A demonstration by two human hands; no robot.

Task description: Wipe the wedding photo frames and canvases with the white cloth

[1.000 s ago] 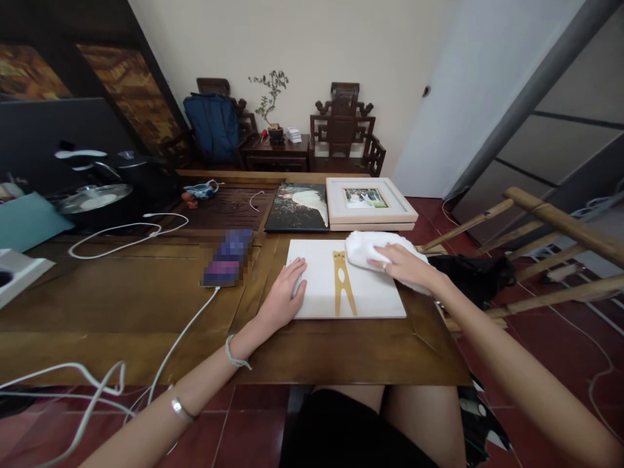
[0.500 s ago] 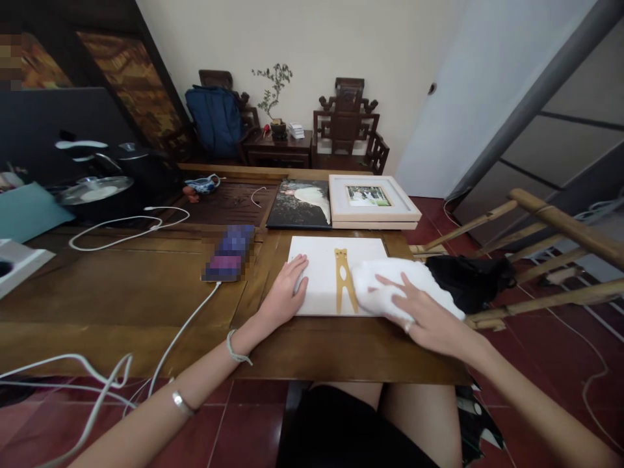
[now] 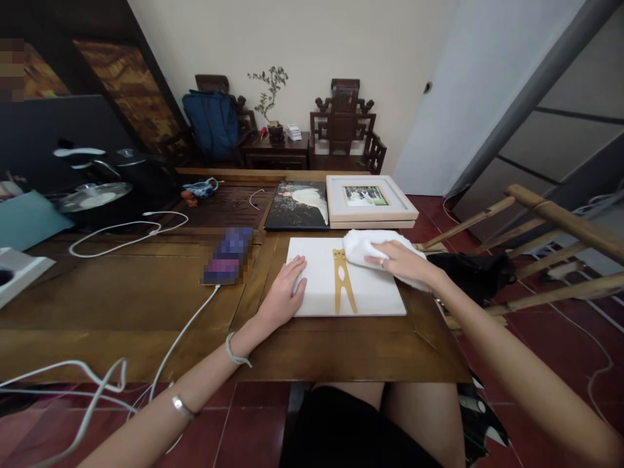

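White rectangular panel carries a golden two-legged piece.

A single head-worn camera looks forward and down from above the lap, near the left hand and right hand, facing across the wooden table to the wall; edges look stretched, perhaps by a wide lens.

Room with a plain cream wall and red tiled floor. Two carved dark-wood chairs flank a small side table along the wall — a pale door and a frame of wooden poles to the right, dark patterned panels to the left. A brown wooden counter spans the foreground.
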